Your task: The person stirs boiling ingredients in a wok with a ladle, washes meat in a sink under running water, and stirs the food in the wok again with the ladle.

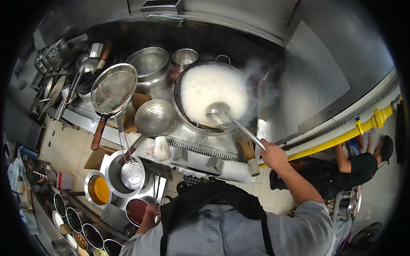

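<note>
The white foam stands almost to the rim of the wok, so it could spill over if the heat is too strong, and the steam could burn the right hand, which is closed around the handle of the ladle, whose bowl sits in this foam. The left hand is beside the pot of dark red liquid, but I cannot tell whether its fingers grip. I count one wok, one ladle, one perforated scoop and one round mesh strainer
</note>
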### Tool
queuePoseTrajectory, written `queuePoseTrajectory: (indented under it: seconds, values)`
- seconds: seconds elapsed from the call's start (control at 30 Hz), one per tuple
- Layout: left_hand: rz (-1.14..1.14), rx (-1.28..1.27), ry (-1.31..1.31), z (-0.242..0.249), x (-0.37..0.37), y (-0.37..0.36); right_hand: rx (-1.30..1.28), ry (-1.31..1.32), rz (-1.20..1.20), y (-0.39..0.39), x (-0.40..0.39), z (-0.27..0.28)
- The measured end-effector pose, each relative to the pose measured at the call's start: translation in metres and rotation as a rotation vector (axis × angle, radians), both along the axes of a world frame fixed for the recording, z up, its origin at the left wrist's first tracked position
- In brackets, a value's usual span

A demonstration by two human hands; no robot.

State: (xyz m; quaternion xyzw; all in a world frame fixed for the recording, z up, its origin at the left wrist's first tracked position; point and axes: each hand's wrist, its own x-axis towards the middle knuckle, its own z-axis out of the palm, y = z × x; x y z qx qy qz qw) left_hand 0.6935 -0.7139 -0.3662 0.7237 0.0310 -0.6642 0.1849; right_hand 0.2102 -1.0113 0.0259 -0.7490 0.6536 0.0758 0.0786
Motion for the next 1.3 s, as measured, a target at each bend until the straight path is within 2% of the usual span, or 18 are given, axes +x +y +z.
queuePoseTrajectory:
  seconds: [0.1, 0.17, 0.2, 0.27, 0.37, 0.43, 0.5, 0.57, 0.7, 0.77, 0.9, 1.03, 1.23, 1.3]
  values:
    - [0.06, -0.063, -0.001, -0.007, 0.003, 0.013, -0.01, -0.054, 0.001, -0.014, 0.009, -0.017]
    - [-1.034, -0.191, -0.385, 0.0, 0.005, 0.018, 0.034, -0.198, -0.099, -0.02, 0.019, -0.018]
    - [-1.122, -0.232, -0.464, 0.0, 0.004, 0.022, 0.034, -0.201, -0.096, -0.025, 0.018, -0.024]
    - [-0.85, -0.189, -0.398, 0.006, 0.0, 0.027, 0.044, -0.38, -0.073, -0.037, 0.015, -0.042]
    - [-0.065, -0.033, -0.179, 0.025, -0.014, 0.025, 0.049, -0.482, -0.103, -0.051, 0.018, -0.051]
    - [0.066, -0.011, -0.155, 0.04, -0.022, 0.021, 0.068, -0.54, -0.118, -0.061, 0.017, -0.062]
    - [0.071, -0.015, -0.164, 0.044, -0.025, 0.018, 0.089, -0.598, -0.132, -0.068, 0.017, -0.066]
    - [0.021, -0.038, -0.183, 0.039, -0.023, 0.016, -0.008, -0.656, -0.144, -0.071, 0.021, -0.068]
    - [-0.092, -0.083, -0.224, 0.013, -0.01, 0.016, 0.022, -0.752, -0.226, -0.07, 0.031, -0.029]
    - [-0.205, -0.196, -0.215, 0.002, -0.005, 0.016, 0.102, -0.963, -0.413, -0.065, 0.036, -0.009]
    - [-0.16, -0.151, -0.211, 0.013, -0.01, 0.008, 0.115, -1.083, -0.42, -0.057, 0.03, 0.007]
    - [-0.109, -0.105, -0.2, 0.017, -0.013, 0.007, 0.162, -1.08, -0.398, -0.043, 0.023, 0.017]
    - [-0.076, -0.067, -0.191, 0.015, -0.019, 0.005, 0.364, -1.151, -0.444, -0.009, 0.01, 0.036]
    - [-0.073, -0.062, -0.19, 0.016, -0.02, 0.004, 0.447, -1.055, -0.454, 0.003, 0.007, 0.046]
